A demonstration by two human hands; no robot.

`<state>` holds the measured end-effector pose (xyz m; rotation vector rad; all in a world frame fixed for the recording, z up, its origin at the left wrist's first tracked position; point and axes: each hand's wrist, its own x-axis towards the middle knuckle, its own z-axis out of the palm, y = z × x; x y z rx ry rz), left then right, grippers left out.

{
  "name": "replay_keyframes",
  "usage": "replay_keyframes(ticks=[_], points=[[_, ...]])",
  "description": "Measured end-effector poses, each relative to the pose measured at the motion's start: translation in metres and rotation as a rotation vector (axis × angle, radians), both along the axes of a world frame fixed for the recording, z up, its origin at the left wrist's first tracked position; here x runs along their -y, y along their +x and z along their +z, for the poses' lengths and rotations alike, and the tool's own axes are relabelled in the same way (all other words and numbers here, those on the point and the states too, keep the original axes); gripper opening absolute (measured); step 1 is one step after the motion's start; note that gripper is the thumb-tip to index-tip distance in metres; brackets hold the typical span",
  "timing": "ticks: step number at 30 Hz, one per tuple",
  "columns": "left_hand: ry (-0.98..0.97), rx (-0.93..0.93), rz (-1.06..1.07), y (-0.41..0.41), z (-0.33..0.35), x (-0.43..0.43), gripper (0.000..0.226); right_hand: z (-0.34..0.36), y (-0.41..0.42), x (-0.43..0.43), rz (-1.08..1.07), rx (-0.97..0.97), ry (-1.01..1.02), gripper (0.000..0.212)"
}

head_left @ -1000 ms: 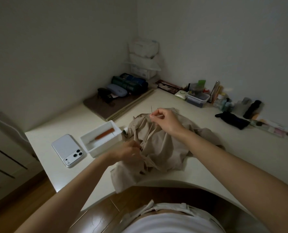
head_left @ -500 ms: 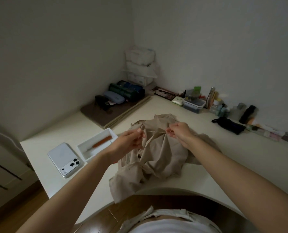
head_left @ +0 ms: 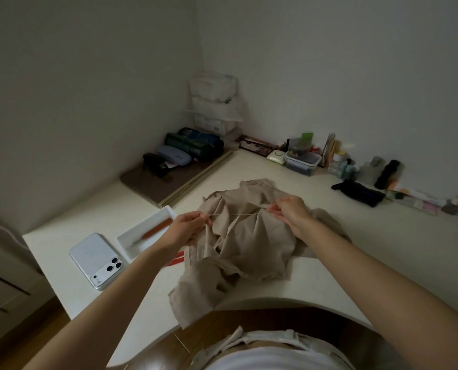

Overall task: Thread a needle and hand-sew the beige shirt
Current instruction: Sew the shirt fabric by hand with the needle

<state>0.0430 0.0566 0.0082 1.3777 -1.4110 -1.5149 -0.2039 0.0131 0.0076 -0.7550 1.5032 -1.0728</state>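
Thread [head_left: 234, 214] runs taut between my hands above the shirt [head_left: 246, 236]: my left hand [head_left: 189, 228] pinches one end, my right hand [head_left: 289, 209] pinches the other, both closed on it. The needle is too fine to make out; it may be at my right fingertips. The shirt lies crumpled mid-desk [head_left: 382, 236], one flap hanging over the curved near edge. Right of the shirt the desk is bare out to the wall clutter; left of it room is tight. Touching the shirt's left side sits a white tray [head_left: 131, 236] holding an orange-handled tool [head_left: 155, 231], and past that a phone [head_left: 97, 260] lies face down, near the desk's left edge. Something red [head_left: 175, 261] peeks out beside the shirt under my left wrist, mostly hidden. Behind the shirt, a clear lidded box [head_left: 302, 160] holds dark bits I can't identify.
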Motion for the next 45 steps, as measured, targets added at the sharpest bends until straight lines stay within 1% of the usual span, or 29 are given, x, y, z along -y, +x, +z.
replay_keyframes(ticks=[2,6,7,10,11,14,16,18,20,23,26,28,30,32,34,35,38,41,43,45], points=[[-0.029,0.079,-0.026,-0.006,0.003,0.003,0.028,0.008,0.011,-0.001,0.06,-0.006,-0.015,0.02],[-0.1,0.172,-0.115,-0.025,0.014,0.004,0.025,0.035,0.038,-0.019,0.276,0.174,-0.072,0.021],[-0.115,0.18,-0.129,-0.029,0.017,0.003,0.024,0.038,0.042,-0.022,0.337,0.179,-0.062,0.023],[-0.145,0.202,-0.158,-0.034,0.02,0.003,0.023,0.039,0.048,-0.028,0.528,0.073,0.009,0.04],[-0.153,0.205,-0.163,-0.033,0.02,0.003,0.023,0.038,0.047,-0.03,0.572,0.059,0.033,0.041],[-0.159,0.197,-0.163,-0.033,0.02,0.003,0.024,0.035,0.042,-0.035,0.673,0.094,0.07,0.029],[-0.142,0.142,-0.17,-0.031,0.02,0.001,0.025,0.033,0.039,-0.037,0.701,0.037,0.051,0.023],[-0.129,0.089,-0.175,-0.03,0.021,0.0,0.026,0.031,0.038,-0.037,0.701,-0.045,0.036,0.019],[-0.131,0.092,-0.162,-0.028,0.02,0.0,0.026,0.028,0.035,-0.036,0.673,-0.083,0.028,0.016],[-0.118,0.092,-0.12,-0.025,0.016,-0.001,0.025,0.024,0.027,-0.031,0.565,-0.091,0.018,0.016],[-0.098,0.08,-0.109,-0.021,0.013,-0.002,0.026,0.018,0.018,-0.027,0.523,-0.203,-0.015,0.019],[-0.099,0.083,-0.108,-0.02,0.013,-0.001,0.026,0.016,0.019,-0.029,0.548,-0.228,-0.057,0.027],[-0.105,0.08,-0.115,-0.022,0.014,-0.001,0.025,0.019,0.024,-0.032,0.625,-0.136,-0.066,0.031],[-0.113,0.077,-0.132,-0.025,0.016,0.0,0.025,0.024,0.03,-0.036,0.734,-0.054,-0.044,0.028],[-0.111,0.074,-0.135,-0.026,0.017,0.001,0.025,0.029,0.035,-0.04,0.805,-0.071,-0.038,0.025],[-0.107,0.073,-0.129,-0.026,0.017,0.001,0.026,0.028,0.036,-0.04,0.808,-0.081,-0.041,0.024],[-0.094,0.099,-0.109,-0.021,0.015,0.003,0.027,0.024,0.033,-0.035,0.722,-0.04,-0.044,0.018],[-0.072,0.107,-0.091,-0.017,0.012,0.001,0.027,0.013,0.023,-0.027,0.548,0.002,-0.026,0.02],[-0.059,0.087,-0.088,-0.017,0.011,-0.001,0.028,0.0,0.013,-0.022,0.447,-0.03,0.02,0.022],[-0.046,0.064,-0.086,-0.017,0.012,-0.002,0.028,-0.012,0.004,-0.021,0.399,-0.119,0.069,0.024]])
